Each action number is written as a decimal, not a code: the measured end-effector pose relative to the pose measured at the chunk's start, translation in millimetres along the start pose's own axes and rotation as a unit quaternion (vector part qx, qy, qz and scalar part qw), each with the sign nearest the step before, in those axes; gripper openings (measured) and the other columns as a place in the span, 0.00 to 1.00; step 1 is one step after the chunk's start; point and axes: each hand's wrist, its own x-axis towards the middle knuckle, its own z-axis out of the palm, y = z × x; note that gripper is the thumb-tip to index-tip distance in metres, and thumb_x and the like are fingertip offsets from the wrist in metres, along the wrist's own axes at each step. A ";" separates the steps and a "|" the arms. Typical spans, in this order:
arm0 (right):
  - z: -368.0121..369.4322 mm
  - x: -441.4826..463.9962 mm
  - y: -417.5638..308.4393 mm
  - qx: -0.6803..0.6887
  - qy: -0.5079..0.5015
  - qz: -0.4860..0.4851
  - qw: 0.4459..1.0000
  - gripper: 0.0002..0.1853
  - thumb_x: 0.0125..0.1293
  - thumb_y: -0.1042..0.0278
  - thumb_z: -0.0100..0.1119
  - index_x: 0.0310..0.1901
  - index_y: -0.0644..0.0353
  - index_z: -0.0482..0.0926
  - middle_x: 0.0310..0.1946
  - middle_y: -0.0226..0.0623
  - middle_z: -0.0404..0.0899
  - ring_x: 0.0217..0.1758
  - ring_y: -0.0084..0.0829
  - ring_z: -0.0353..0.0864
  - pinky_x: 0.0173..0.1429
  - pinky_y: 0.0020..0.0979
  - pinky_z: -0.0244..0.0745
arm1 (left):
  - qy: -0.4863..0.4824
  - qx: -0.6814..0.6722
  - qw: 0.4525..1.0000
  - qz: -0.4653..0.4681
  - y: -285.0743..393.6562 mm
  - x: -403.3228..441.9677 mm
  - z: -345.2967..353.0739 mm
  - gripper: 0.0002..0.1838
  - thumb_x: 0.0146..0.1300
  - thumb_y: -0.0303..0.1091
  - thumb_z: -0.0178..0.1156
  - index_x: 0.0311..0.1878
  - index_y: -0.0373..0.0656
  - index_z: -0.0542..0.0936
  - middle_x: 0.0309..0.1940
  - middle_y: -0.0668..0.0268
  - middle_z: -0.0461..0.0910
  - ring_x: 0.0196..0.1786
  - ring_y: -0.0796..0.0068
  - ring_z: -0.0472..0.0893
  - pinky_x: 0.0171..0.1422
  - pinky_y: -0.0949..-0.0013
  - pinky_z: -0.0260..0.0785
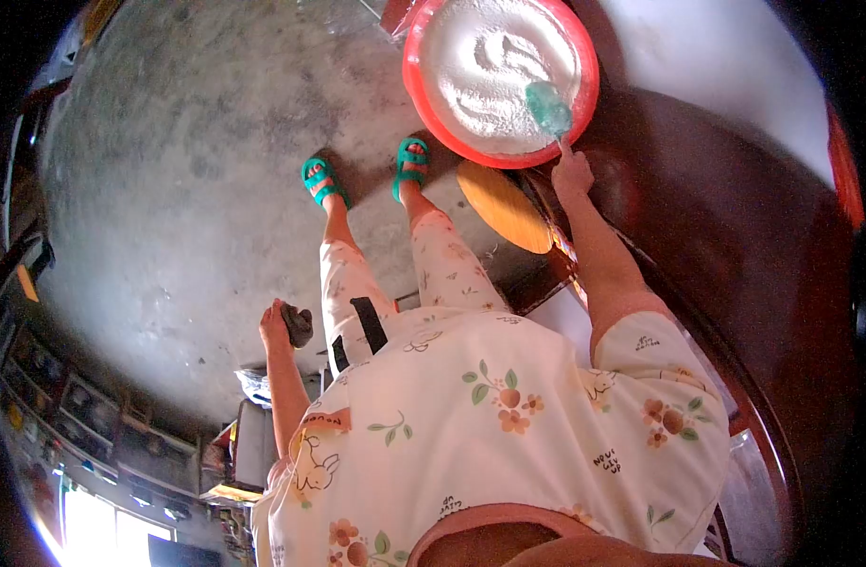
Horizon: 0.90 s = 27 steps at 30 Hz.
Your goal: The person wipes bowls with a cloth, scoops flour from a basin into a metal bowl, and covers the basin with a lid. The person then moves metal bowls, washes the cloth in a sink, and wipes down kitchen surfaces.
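Observation:
At the upper right, my right hand (572, 174) is closed on the handle of a translucent green scoop (548, 108). The scoop's head rests over the white powder (461, 71), which looks like flour and shows ridges and hollows on its surface. A wide red basin (416, 80) holds this powder, and my right hand is at its near rim. Low on the other side, away from the basin, my left hand (275, 327) is closed around a dark, crumpled thing (299, 325), perhaps a cloth; its kind is unclear.
A yellow-brown oval wooden surface (505, 208) is beside the basin. To the right, a dark red-brown tabletop (717, 217) curves along my right arm. My feet in green sandals (410, 170) stand on the grey floor (187, 189). Cluttered shelves (93, 416) line the lower left.

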 end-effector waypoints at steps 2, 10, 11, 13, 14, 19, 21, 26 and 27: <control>-1.3 15.0 -5.9 0.028 -0.023 0.046 0.998 0.31 0.63 0.65 0.47 0.69 0.35 0.58 0.47 0.51 0.74 0.51 0.50 0.75 0.53 0.51 0.71 | -0.003 -0.030 0.999 -0.012 1.2 -0.9 0.4 0.13 0.66 0.41 0.56 0.35 0.39 0.77 0.25 0.62 0.79 0.28 0.70 0.78 0.34 0.68 0.73; 51.7 79.8 -65.2 0.315 -0.037 0.051 0.947 0.30 0.63 0.61 0.47 0.68 0.48 0.60 0.48 0.55 0.77 0.51 0.50 0.77 0.55 0.43 0.71 | 0.006 0.008 1.000 -0.013 11.2 -2.1 5.4 0.12 0.65 0.39 0.55 0.33 0.39 0.76 0.25 0.62 0.79 0.27 0.69 0.78 0.34 0.67 0.72; 42.3 71.7 -75.0 0.317 -0.037 0.049 0.946 0.30 0.63 0.61 0.47 0.68 0.48 0.60 0.48 0.55 0.77 0.51 0.50 0.77 0.55 0.43 0.71 | 0.007 0.043 0.999 0.001 13.9 -3.2 6.3 0.13 0.65 0.39 0.54 0.34 0.39 0.77 0.26 0.62 0.79 0.27 0.69 0.78 0.34 0.67 0.72; 21.2 55.2 -89.2 0.268 0.013 0.031 0.963 0.31 0.63 0.61 0.46 0.69 0.46 0.58 0.48 0.55 0.77 0.51 0.49 0.77 0.56 0.44 0.70 | 0.010 0.050 0.998 0.025 11.6 2.0 4.8 0.13 0.64 0.41 0.56 0.33 0.40 0.77 0.25 0.62 0.79 0.26 0.69 0.78 0.32 0.66 0.73; 8.9 49.9 -91.8 0.238 0.000 0.049 0.970 0.32 0.63 0.62 0.47 0.71 0.44 0.54 0.47 0.55 0.77 0.51 0.50 0.77 0.54 0.46 0.70 | 0.009 0.058 0.997 0.046 7.3 3.7 4.4 0.14 0.63 0.43 0.57 0.32 0.40 0.76 0.25 0.61 0.79 0.25 0.68 0.78 0.30 0.65 0.74; 32.2 86.8 -88.0 0.191 -0.032 0.053 0.980 0.37 0.64 0.61 0.49 0.72 0.36 0.47 0.49 0.49 0.72 0.52 0.49 0.75 0.53 0.48 0.70 | 0.022 0.108 0.993 0.042 11.7 2.9 16.5 0.14 0.65 0.42 0.54 0.36 0.38 0.79 0.28 0.63 0.80 0.32 0.70 0.79 0.39 0.68 0.71; 67.0 105.7 -83.6 0.197 0.007 0.040 0.980 0.38 0.60 0.62 0.53 0.72 0.44 0.50 0.48 0.50 0.72 0.51 0.50 0.74 0.53 0.47 0.70 | 0.010 0.053 0.998 0.010 21.1 -8.0 27.6 0.14 0.65 0.42 0.54 0.36 0.39 0.79 0.27 0.64 0.79 0.33 0.71 0.79 0.39 0.69 0.70; 69.4 99.3 -88.7 0.136 0.107 -0.031 0.984 0.33 0.58 0.60 0.55 0.65 0.57 0.61 0.48 0.52 0.71 0.51 0.53 0.72 0.55 0.45 0.69 | -0.062 -0.044 0.996 0.036 58.2 -21.0 94.1 0.14 0.64 0.42 0.56 0.38 0.40 0.78 0.31 0.65 0.78 0.35 0.73 0.77 0.41 0.69 0.70; 70.2 84.1 -94.5 0.124 0.188 -0.069 0.972 0.31 0.58 0.59 0.56 0.62 0.60 0.65 0.48 0.53 0.71 0.51 0.54 0.72 0.56 0.44 0.69 | -0.063 -0.046 0.996 0.036 61.2 -22.7 109.2 0.14 0.64 0.42 0.56 0.38 0.40 0.78 0.31 0.65 0.78 0.35 0.73 0.77 0.41 0.69 0.70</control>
